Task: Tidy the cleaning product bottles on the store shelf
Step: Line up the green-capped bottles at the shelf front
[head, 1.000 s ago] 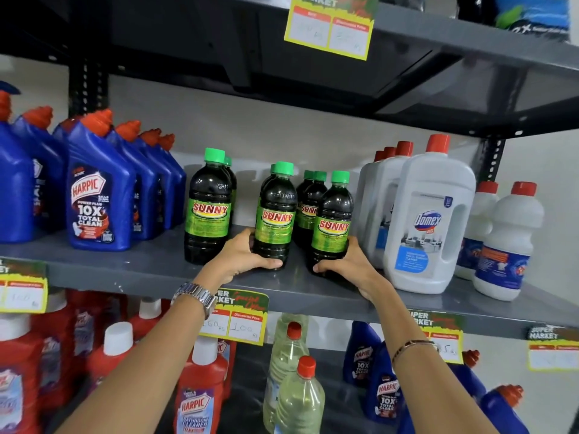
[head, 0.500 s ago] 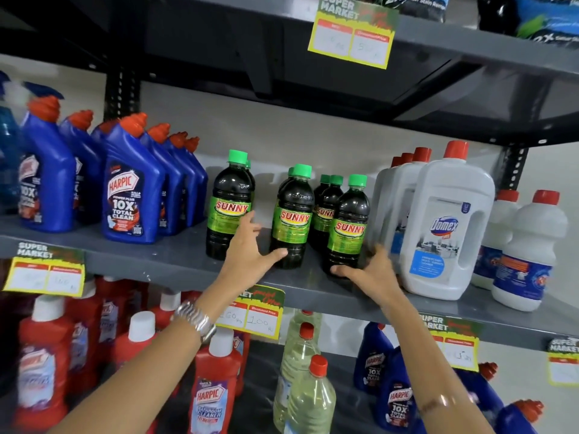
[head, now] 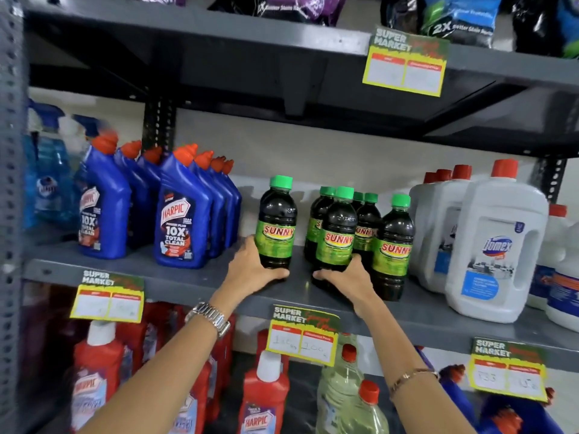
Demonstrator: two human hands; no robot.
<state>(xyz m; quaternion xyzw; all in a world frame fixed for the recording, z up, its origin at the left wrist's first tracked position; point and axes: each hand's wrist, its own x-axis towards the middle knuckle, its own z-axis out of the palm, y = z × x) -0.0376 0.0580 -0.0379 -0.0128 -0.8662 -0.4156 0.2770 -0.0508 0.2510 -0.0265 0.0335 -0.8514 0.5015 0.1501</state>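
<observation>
Several dark Sunny bottles with green caps stand on the middle grey shelf (head: pixel 194 281). My left hand (head: pixel 250 270) grips the base of the leftmost Sunny bottle (head: pixel 277 220), which stands apart from the others. My right hand (head: pixel 347 278) wraps the base of the front middle Sunny bottle (head: pixel 336 233). Another Sunny bottle (head: pixel 393 245) stands just right of it, with more bunched close behind. A metal watch is on my left wrist and a thin bracelet on my right.
Blue Harpic bottles (head: pixel 181 214) crowd the shelf to the left, large white Domex jugs (head: pixel 495 242) to the right. Red Harpic bottles (head: pixel 263 396) and clear bottles (head: pixel 340 393) fill the shelf below. Yellow price tags (head: pixel 302 335) hang on the shelf edges.
My left hand shifted from the middle bottle to the leftmost one and closed on it. My right hand moved from the right bottle to the front middle bottle. The view tilted up and right.
</observation>
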